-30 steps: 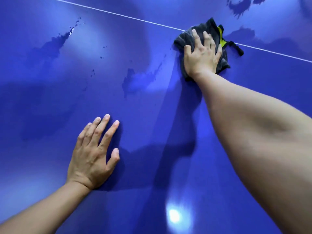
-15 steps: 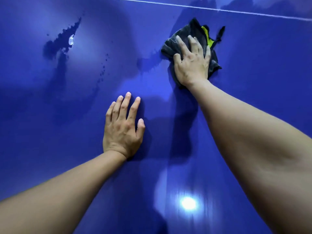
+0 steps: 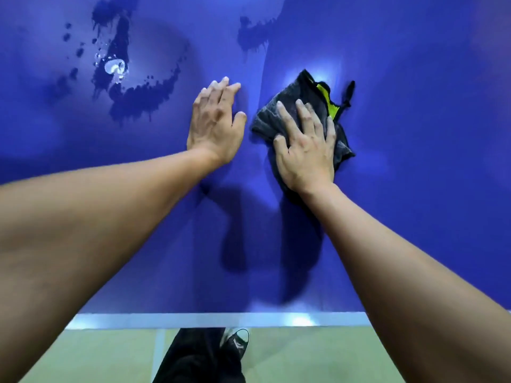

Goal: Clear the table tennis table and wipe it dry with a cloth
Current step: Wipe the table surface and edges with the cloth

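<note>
A single wide-angle camera sits on the person's head, facing forward and steeply down onto the blue counter (image 3: pixel 414 134). It is close to the surface. The forearms enter large from the lower left and lower right corners and run inward to the left grip (image 3: pixel 215 125) and right grip (image 3: pixel 304 153), which lie side by side just above the frame's middle. The counter fills most of the frame. Its white near edge (image 3: pixel 193 319) crosses low in the picture, and below it are the floor (image 3: pixel 304 355), a leg (image 3: pixel 199 357) and a shoe (image 3: pixel 237 338), almost straight under the camera.
</note>
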The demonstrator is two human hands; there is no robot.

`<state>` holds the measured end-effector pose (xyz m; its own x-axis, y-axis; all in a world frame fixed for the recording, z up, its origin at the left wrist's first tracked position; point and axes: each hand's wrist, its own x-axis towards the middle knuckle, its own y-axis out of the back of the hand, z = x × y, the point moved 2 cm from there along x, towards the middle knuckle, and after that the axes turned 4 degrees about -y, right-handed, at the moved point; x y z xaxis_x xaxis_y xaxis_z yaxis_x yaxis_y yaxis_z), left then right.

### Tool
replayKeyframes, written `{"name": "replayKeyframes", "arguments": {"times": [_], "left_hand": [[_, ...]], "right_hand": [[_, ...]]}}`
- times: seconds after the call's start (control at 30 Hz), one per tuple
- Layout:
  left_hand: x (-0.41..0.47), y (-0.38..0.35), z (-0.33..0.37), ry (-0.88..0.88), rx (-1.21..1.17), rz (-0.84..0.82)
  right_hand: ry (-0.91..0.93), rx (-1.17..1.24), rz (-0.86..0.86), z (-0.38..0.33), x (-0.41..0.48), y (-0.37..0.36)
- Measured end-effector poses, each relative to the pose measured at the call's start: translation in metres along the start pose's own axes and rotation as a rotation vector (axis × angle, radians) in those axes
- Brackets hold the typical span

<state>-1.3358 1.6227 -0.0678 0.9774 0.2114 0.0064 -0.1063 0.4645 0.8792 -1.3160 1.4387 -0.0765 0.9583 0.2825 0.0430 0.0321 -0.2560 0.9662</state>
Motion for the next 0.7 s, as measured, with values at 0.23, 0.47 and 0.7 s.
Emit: {"name": "replayKeyframes", "arguments": {"times": [0.23,0.47,0.7], "left_hand": [[-0.072,0.004,-0.003,-0.154,0.215,0.019],[-0.18,0.017,-0.027,0.007,0.24,-0.025],[-0.203,0.022,-0.033,0.003,0.233,-0.004]], "right_hand": [[0.033,0.007,0.004,-0.008,-0.155,0.008],[0.099,0.038,-0.061,-0.023,-0.254,0.011],[0.149,-0.01,-0.066,-0.031,-0.227,0.009]]}}
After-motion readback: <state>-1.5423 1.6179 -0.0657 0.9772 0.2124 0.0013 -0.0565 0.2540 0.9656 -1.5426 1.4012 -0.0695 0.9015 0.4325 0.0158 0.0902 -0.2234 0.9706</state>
